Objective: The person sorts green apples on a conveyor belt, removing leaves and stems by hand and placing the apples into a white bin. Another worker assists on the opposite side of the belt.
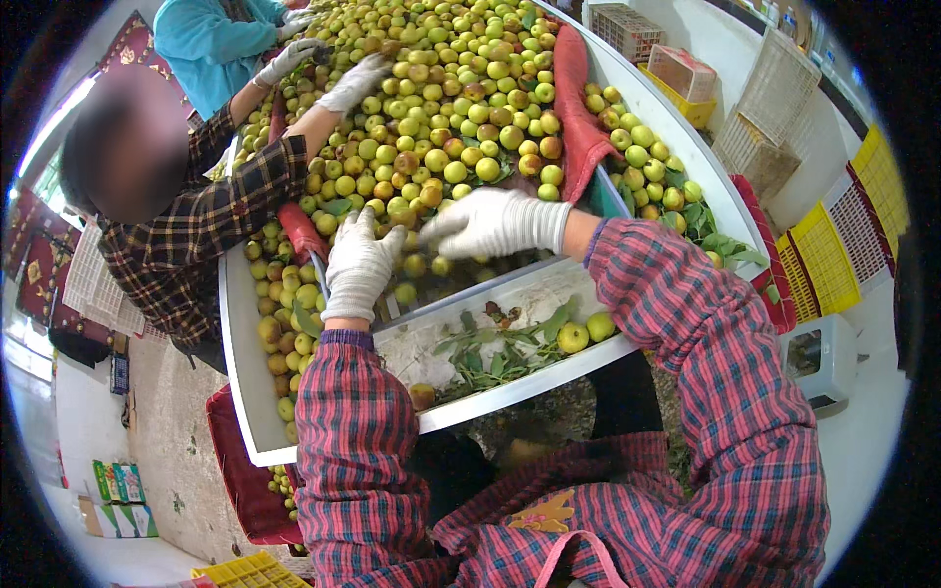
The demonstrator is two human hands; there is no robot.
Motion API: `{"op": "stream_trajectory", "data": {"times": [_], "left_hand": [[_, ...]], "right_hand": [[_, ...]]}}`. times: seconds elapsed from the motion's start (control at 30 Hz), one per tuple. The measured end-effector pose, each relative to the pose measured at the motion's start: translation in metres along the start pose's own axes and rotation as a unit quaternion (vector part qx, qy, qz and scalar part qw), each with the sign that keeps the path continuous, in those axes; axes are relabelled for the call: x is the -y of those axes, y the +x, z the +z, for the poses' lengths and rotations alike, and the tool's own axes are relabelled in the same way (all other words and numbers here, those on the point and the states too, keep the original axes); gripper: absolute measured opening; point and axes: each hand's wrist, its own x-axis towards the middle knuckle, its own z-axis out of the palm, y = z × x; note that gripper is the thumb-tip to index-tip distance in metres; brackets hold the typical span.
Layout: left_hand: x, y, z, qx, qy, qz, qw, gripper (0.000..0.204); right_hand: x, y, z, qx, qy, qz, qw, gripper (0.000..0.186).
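A heap of small round yellow-green fruits (431,108), many with brown-red patches, fills a white-rimmed sorting table (549,365). My left hand (359,265), in a white knit glove, rests at the near edge of the heap. Its fingers are spread, with fruits around the fingertips. To its right, my right hand (495,223), also gloved, hovers over the near fruits, slightly blurred. Its fingers stretch leftward, apart, and I see nothing held in them. Below both hands, a near trough holds loose green leaves (490,358) and a few fruits (586,331).
A co-worker in a checked shirt (216,211) reaches gloved hands into the heap at left; another in a blue top (211,54) works beyond. Red cloth (576,108) covers a divider beside the right channel. Yellow crates (821,257) stand right; a dark red bin (240,470) sits lower left.
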Motion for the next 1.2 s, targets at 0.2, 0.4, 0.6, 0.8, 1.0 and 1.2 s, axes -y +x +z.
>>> {"op": "stream_trajectory", "data": {"times": [0.2,0.4,0.6,0.8,1.0,1.2], "left_hand": [[0.000,-0.008,0.005,0.089,0.027,0.041,0.995,0.063],[-0.038,-0.015,-0.030,0.096,-0.049,0.015,0.994,0.042],[-0.035,-0.010,-0.016,0.012,-0.033,0.009,0.999,0.073],[-0.028,-0.012,-0.017,0.086,0.000,0.013,0.996,0.077],[-0.050,-0.015,-0.030,0.187,0.045,0.108,0.975,0.047],[-0.063,-0.020,-0.030,0.093,-0.096,0.132,0.982,0.031]], "right_hand": [[-0.083,-0.013,-0.041,-0.281,-0.187,0.159,0.928,0.057],[-0.041,-0.020,-0.044,-0.119,-0.181,0.320,0.922,0.082],[-0.051,-0.016,-0.028,-0.119,-0.091,0.132,0.980,0.080],[0.006,-0.010,-0.018,-0.052,0.017,0.099,0.994,0.060],[-0.082,-0.026,-0.049,-0.279,-0.190,0.237,0.911,0.063],[-0.058,-0.009,-0.033,-0.063,-0.276,0.223,0.933,0.075]]}}
